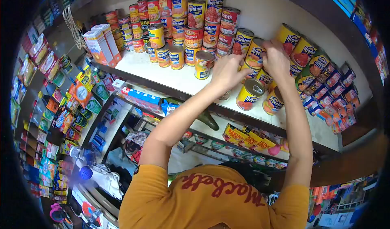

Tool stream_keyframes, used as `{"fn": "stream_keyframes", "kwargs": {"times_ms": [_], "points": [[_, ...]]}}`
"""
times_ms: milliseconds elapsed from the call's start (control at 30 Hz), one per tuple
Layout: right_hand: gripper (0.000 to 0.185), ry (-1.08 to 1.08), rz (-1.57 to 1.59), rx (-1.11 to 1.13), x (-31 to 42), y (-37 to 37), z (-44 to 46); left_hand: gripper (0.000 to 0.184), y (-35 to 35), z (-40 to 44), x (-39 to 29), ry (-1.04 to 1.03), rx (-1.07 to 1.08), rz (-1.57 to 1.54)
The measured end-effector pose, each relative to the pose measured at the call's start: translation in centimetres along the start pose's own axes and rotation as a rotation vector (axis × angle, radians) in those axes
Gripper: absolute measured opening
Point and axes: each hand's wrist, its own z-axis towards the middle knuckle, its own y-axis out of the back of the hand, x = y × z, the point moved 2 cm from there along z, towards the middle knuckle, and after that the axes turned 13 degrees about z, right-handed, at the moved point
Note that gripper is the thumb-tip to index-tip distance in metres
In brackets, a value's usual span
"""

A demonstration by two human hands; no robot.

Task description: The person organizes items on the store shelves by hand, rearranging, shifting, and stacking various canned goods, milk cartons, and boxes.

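Observation:
Yellow corned beef cans stand stacked on the white shelf. My left hand is at the front of the stack, thumb stretched apart from the fingers; its fingertips are by the lower part of a tall can. My right hand is curled at the upper right side of another yellow can, with the fingertips at its rim. Below and between my hands, a larger can with a pull-tab lid stands near the shelf edge. Beside it, a yellow can is partly behind my right forearm.
More stacked cans fill the shelf to the left, near white-and-orange boxes. Small stacked tins stand at the far right. A dark shelf edge runs in front, with yellow packets below. Hanging packets line the left side.

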Motion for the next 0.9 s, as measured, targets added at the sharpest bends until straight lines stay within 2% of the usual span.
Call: {"fn": "stream_keyframes", "kwargs": {"times_ms": [133, 233, 367, 533, 733, 833, 900], "points": [[0.024, -0.115, 0.019, 0.045, 0.0, -0.5, 0.0, 0.062, -0.7, -4.0, 0.1, -0.056, -0.312, -0.004], [0.026, -0.089, 0.1, 0.027, -1.2, -1.1, 0.1, 0.074, -0.9, -5.2, 0.7, 0.026, -0.259, -0.178], [0.025, -0.152, 0.167, 0.048, -1.0, -0.8, 0.4, 0.074, -0.6, -5.7, 1.6, 0.094, -0.166, -0.273], [0.024, -0.062, 0.135, 0.022, 0.2, -0.5, -0.7, 0.063, -0.4, -6.1, 2.1, 0.049, -0.071, -0.292], [0.02, 0.011, 0.119, -0.008, 0.8, 0.4, -1.7, 0.064, -0.2, -6.2, 1.9, 0.039, -0.033, -0.278], [0.02, 0.112, 0.15, -0.066, 2.6, 2.1, -2.3, 0.067, 0.3, -6.4, 1.5, -0.053, -0.343, -0.127], [0.02, 0.165, 0.188, -0.05, 4.1, 3.4, -2.3, 0.075, 1.0, -6.2, 1.2, -0.056, -0.407, -0.172]]}}
